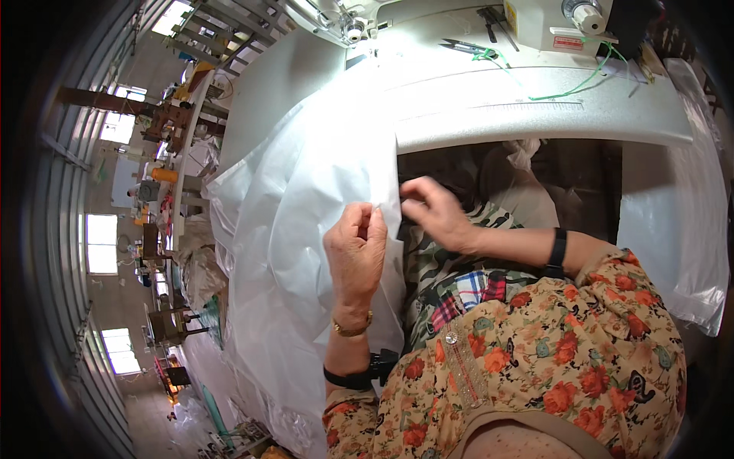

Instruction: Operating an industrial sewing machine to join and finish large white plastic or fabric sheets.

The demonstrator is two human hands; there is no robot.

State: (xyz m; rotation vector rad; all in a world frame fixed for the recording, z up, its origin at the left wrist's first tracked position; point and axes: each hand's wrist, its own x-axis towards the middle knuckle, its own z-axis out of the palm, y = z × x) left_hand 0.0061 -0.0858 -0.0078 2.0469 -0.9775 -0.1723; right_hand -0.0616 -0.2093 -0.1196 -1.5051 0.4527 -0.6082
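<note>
A large white, translucent plastic sheet (283, 183) drapes from the bright sewing machine bed down over the left side of my lap. My left hand (356, 249) pinches its right edge between thumb and fingers. Just right of that edge is my right hand (443, 216), slightly blurred, its fingers bent and apart with nothing visible between them. The sheet's upper end lies under the sewing machine head (354, 29), where glare washes out detail.
Thread snips (468, 47) and green thread (566, 93) lie on the machine table (535, 115), which has a ruler scale along its front. More plastic sheeting (673, 222) hangs at the right. A cluttered workbench (187, 145) stands to the left.
</note>
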